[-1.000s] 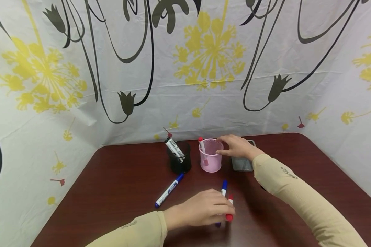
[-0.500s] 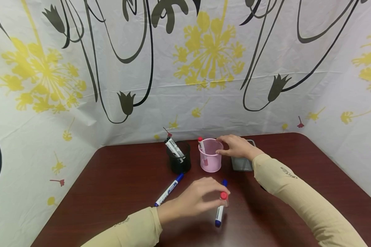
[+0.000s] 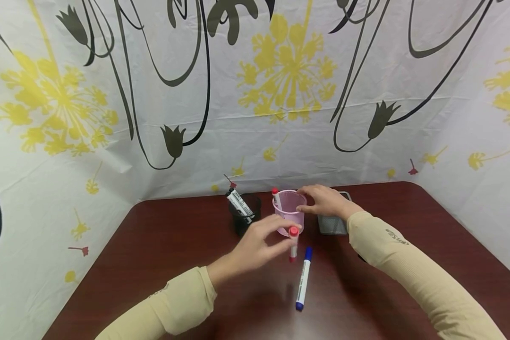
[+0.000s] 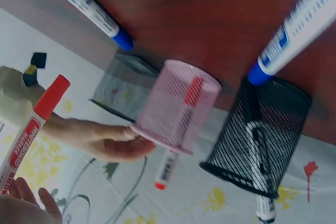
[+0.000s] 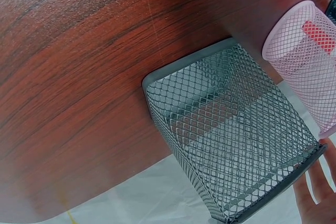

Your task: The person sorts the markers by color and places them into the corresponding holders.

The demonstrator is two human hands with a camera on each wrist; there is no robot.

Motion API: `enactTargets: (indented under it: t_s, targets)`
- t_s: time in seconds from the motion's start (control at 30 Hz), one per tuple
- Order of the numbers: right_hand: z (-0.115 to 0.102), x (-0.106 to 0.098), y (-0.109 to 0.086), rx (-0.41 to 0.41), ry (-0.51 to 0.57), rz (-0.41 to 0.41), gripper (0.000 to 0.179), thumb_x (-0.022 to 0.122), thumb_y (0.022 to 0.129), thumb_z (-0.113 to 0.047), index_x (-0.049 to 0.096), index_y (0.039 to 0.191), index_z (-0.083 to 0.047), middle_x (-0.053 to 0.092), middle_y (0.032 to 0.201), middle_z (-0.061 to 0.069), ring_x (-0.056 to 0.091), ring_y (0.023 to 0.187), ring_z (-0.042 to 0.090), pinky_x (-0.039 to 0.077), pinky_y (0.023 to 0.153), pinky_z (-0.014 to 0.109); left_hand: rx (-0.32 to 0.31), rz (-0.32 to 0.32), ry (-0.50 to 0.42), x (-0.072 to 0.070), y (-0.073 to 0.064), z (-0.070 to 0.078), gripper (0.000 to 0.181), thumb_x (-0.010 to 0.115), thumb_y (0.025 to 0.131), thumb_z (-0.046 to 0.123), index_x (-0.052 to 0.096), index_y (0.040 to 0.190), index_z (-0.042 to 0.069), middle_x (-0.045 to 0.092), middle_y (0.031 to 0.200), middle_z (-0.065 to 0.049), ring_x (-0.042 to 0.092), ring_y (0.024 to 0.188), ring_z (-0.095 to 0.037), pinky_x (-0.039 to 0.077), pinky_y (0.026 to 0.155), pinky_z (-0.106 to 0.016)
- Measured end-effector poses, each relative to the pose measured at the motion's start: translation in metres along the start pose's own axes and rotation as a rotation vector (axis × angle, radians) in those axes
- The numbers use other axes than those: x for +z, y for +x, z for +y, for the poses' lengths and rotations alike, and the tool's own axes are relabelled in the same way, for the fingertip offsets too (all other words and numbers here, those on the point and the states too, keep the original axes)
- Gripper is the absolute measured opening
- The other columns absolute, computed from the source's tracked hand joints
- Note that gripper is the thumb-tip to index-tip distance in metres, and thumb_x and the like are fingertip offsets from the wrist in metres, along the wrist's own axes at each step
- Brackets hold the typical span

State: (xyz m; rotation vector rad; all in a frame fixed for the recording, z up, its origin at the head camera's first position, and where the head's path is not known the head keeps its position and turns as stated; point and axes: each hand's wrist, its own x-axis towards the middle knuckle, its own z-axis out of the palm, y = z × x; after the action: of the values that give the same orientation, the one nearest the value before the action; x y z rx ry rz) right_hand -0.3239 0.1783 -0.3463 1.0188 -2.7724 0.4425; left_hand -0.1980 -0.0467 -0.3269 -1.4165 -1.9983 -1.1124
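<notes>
My left hand (image 3: 259, 243) pinches a red whiteboard marker (image 3: 293, 244) between thumb and fingers, above the table and in front of the pink mesh pen cup (image 3: 291, 222). The marker stands roughly upright; its label shows in the left wrist view, as a red-capped marker (image 4: 25, 145). At the pink cup's right side, my right hand (image 3: 325, 202) grips its rim with thumb and fingers. Another red marker (image 3: 276, 199) leans inside that cup. On the table below my left hand lies a blue marker (image 3: 303, 278). A second blue marker (image 4: 296, 27) is hidden behind my left hand in the head view.
A black mesh pen cup (image 4: 257, 135) with a black-capped white marker (image 3: 240, 204) stands left of the pink one. Right of it is a grey rectangular mesh holder (image 5: 231, 129), under my right wrist. Patterned cloth (image 3: 221, 160) hangs behind the table.
My left hand has lifted the red marker off the table, turned it upright and carried it up and toward the pink cup. My right hand stays at the cup's rim.
</notes>
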Motion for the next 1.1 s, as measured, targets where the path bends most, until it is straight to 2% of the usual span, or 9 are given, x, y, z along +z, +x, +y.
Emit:
enactTargets:
  t_s: [0.2, 0.4, 0.63, 0.7, 0.9, 1.1]
  targets:
    - [-0.002, -0.001, 0.0, 0.01, 0.005, -0.02, 0.056, 0.064, 0.077, -0.043, 0.055, 0.116, -0.003, 0.058, 0.107, 0.01, 0.053, 0.096, 0.024, 0.042, 0.079, 0.043, -0.057, 0.04, -0.007, -0.013, 0.009, -0.01, 0.029, 0.068, 0.077, 0.006, 0.06, 0.104, 0.005, 0.06, 0.096, -0.003, 0.052, 0.088, -0.01, 0.043, 0.08, -0.026]
    - [-0.003, -0.002, 0.0, 0.02, 0.011, -0.036, 0.055, 0.063, 0.078, -0.042, 0.055, 0.117, -0.004, 0.057, 0.109, 0.01, 0.052, 0.098, 0.025, 0.041, 0.081, 0.044, -0.115, 0.07, -0.018, -0.02, 0.017, -0.02, 0.026, 0.067, 0.077, 0.007, 0.061, 0.102, 0.003, 0.061, 0.096, -0.003, 0.053, 0.089, -0.008, 0.042, 0.081, -0.027]
    - [-0.004, -0.003, 0.0, 0.021, 0.007, -0.032, 0.053, 0.064, 0.078, -0.039, 0.055, 0.116, -0.003, 0.058, 0.107, 0.01, 0.053, 0.096, 0.025, 0.042, 0.079, 0.044, -0.156, 0.101, 0.001, -0.034, 0.039, 0.004, 0.024, 0.065, 0.077, -0.002, 0.059, 0.1, -0.006, 0.061, 0.095, -0.013, 0.055, 0.089, -0.016, 0.042, 0.08, -0.026]
    - [-0.004, -0.003, 0.0, 0.02, 0.009, -0.034, 0.052, 0.065, 0.078, -0.038, 0.055, 0.116, -0.003, 0.058, 0.106, 0.01, 0.053, 0.095, 0.024, 0.042, 0.079, 0.044, -0.162, 0.109, -0.005, -0.033, 0.041, -0.001, 0.024, 0.065, 0.077, -0.001, 0.06, 0.1, -0.005, 0.062, 0.093, -0.012, 0.056, 0.085, -0.017, 0.043, 0.077, -0.025]
    - [-0.004, -0.004, 0.001, 0.024, 0.012, -0.044, 0.053, 0.064, 0.078, -0.039, 0.055, 0.116, -0.003, 0.057, 0.107, 0.011, 0.053, 0.096, 0.025, 0.042, 0.079, 0.044, -0.202, 0.113, -0.044, -0.027, 0.048, -0.031, 0.025, 0.065, 0.079, 0.006, 0.06, 0.103, 0.001, 0.061, 0.089, -0.004, 0.055, 0.083, -0.01, 0.046, 0.073, -0.022]
    - [-0.002, -0.003, 0.001, 0.013, 0.013, -0.042, 0.053, 0.065, 0.078, -0.039, 0.055, 0.115, -0.003, 0.058, 0.106, 0.011, 0.053, 0.094, 0.024, 0.043, 0.079, 0.043, -0.205, 0.089, 0.007, -0.026, 0.058, -0.04, 0.027, 0.064, 0.082, 0.014, 0.059, 0.107, 0.004, 0.059, 0.091, -0.001, 0.052, 0.085, -0.006, 0.046, 0.073, -0.023]
